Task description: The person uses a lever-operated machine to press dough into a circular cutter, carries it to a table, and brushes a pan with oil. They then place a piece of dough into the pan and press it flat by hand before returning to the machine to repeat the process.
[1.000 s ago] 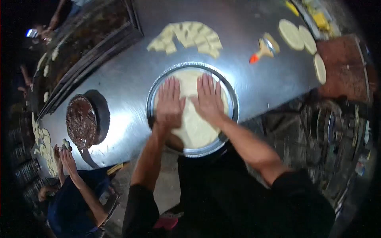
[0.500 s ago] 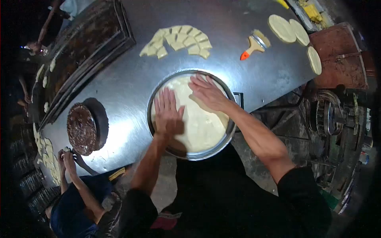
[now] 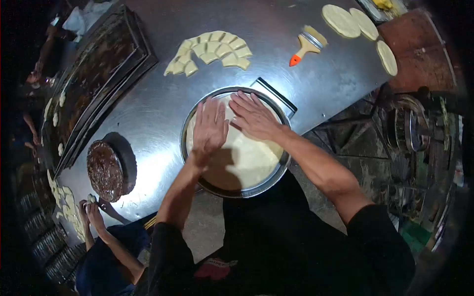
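Observation:
A pale sheet of dough (image 3: 249, 160) fills a round metal pan (image 3: 242, 193) at the table's near edge. My left hand (image 3: 210, 126) is over the upper left of the dough, fingers stretched out and nothing held. Flat on the upper part of the dough lies my right hand (image 3: 254, 117), its fingers spread and empty. The two hands are close together but apart. Behind the pan's upper right rim, a black-edged handle or frame (image 3: 277, 93) shows, partly hidden by the pan.
Beyond the pan are cut dough pieces (image 3: 212, 47), a brush (image 3: 308, 45) and flat dough ovals (image 3: 341, 20). Stacked dark trays (image 3: 98, 69) and a bowl of dark filling (image 3: 105, 170) stand left. A co-worker's hands (image 3: 94, 214) handle dough at the lower left.
My left hand has moved up and slightly right over the dough, nearer my right hand. The black-edged piece behind the pan has swung from its right side to its upper right.

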{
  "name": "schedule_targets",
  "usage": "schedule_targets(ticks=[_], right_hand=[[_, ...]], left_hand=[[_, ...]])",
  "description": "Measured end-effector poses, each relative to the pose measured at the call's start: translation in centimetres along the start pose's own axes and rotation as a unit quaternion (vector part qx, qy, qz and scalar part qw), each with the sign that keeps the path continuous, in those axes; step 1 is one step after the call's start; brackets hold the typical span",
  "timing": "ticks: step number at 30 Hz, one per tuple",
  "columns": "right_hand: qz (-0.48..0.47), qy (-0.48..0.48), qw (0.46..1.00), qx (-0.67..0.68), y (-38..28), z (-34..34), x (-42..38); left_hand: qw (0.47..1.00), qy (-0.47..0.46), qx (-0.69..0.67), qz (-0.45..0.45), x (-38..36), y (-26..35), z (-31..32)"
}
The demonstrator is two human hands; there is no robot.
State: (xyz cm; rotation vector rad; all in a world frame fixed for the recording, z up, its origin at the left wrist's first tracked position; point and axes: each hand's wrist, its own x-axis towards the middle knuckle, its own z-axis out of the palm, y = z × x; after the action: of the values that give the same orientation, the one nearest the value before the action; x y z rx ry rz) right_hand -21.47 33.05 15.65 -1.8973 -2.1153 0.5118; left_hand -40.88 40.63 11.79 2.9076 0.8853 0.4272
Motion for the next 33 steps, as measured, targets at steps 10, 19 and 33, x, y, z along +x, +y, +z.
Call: schedule_targets(ticks=[10, 19, 33], right_hand=[[0.105, 0.074, 0.989, 0.067, -0.8, -1.5, -1.1], [0.066, 0.034, 0.997, -0.009, -0.9, -0.3, 3.1], [-0.051, 0.013, 0.997, -0.047, -1.6, 0.7, 1.8]], left_hand=[[0.999, 0.01, 0.034, -0.027, -1.5, 0.6, 0.0], [0.951, 0.053, -0.265, -0.152, 2.9, -4.2, -5.3], [0.942, 0.207, -0.147, -0.219, -5.1, 0.9, -6.7]])
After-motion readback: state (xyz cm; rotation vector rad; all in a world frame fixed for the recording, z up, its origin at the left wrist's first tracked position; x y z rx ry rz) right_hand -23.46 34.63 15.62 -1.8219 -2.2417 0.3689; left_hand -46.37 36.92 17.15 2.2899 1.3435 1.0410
